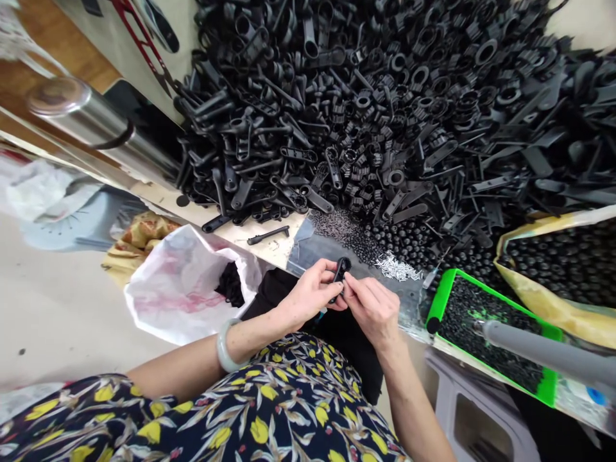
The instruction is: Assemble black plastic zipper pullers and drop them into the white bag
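My left hand [312, 294] is closed around a black plastic lever-like part [341, 273] with a round end, held over the table's front edge. The fingers of my right hand [373, 307] are pinched against the side of this same part; whether they hold a small piece as well is hidden. Just beyond my hands lie a heap of short white pins [398, 267], a spread of small black balls [402, 240] and a patch of tiny dark pieces [339, 232]. One black lever part [268, 235] lies alone to the left.
A large pile of black plastic parts [337, 96] covers the back. A green tray [445, 292] of small black pieces and a yellow-edged bag [534, 282] of black balls stand right. At left are a steel flask [96, 122] and a white bag [168, 295].
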{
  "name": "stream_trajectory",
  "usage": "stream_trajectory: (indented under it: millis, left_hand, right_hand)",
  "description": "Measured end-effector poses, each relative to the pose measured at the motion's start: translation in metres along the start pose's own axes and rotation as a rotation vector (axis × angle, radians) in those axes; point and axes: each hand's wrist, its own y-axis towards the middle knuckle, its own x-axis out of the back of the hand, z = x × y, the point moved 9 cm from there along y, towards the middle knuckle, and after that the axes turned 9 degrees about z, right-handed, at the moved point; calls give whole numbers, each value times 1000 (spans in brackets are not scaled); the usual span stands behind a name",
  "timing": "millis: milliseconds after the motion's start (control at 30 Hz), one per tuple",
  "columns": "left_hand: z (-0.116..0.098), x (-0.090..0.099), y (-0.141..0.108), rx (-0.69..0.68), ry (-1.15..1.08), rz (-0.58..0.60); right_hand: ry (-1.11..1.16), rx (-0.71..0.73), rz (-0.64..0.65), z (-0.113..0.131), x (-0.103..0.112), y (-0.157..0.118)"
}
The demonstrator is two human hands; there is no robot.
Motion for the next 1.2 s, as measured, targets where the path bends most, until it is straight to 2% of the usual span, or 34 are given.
stream_trajectory:
  millis: [333,800,1200]
  left_hand:
    - [23,11,6,9,54,-21]
    - [20,11,6,-23,99,-18]
    - [24,12,9,-47,71,-17]
  right_hand:
    - [-26,-44,67,1,-16,-7]
    - [-54,-49,14,5,-7,-3]
    - [-65,-89,50,2,-9,-1]
